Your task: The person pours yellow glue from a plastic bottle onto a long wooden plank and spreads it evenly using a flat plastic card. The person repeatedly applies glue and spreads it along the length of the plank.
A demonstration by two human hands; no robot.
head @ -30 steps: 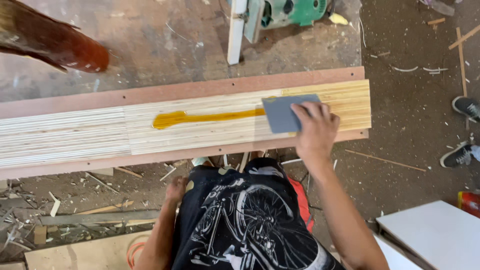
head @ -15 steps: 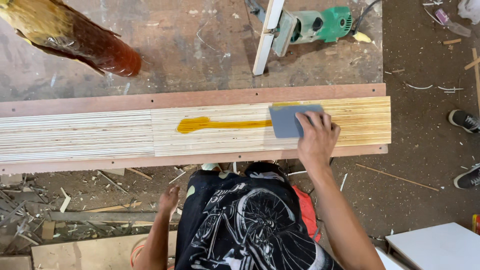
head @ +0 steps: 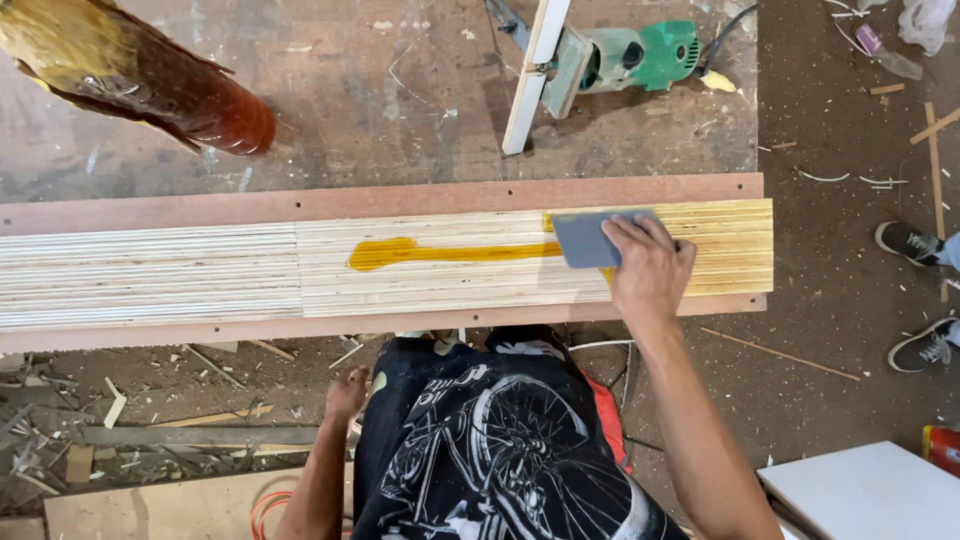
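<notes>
The right hand [head: 648, 268] presses its fingers flat on a grey spreader card [head: 590, 238], which lies on the stacked board edges [head: 200, 275] near their right end, touching the amber glue streak [head: 450, 252]. Bare wood runs open to the left. The left hand [head: 347, 392] hangs below the desk [head: 380, 90] edge, fingers loosely curled, holding nothing.

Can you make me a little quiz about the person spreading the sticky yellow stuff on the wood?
1. Which hand presses the grey spreader?
2. True or false: the left hand touches the strips.
3. The glue streak lies on: A) stacked wood strips, B) the green power tool, C) the floor.

Key: 1. The right hand. 2. False, it hangs below the bench edge. 3. A.
</notes>
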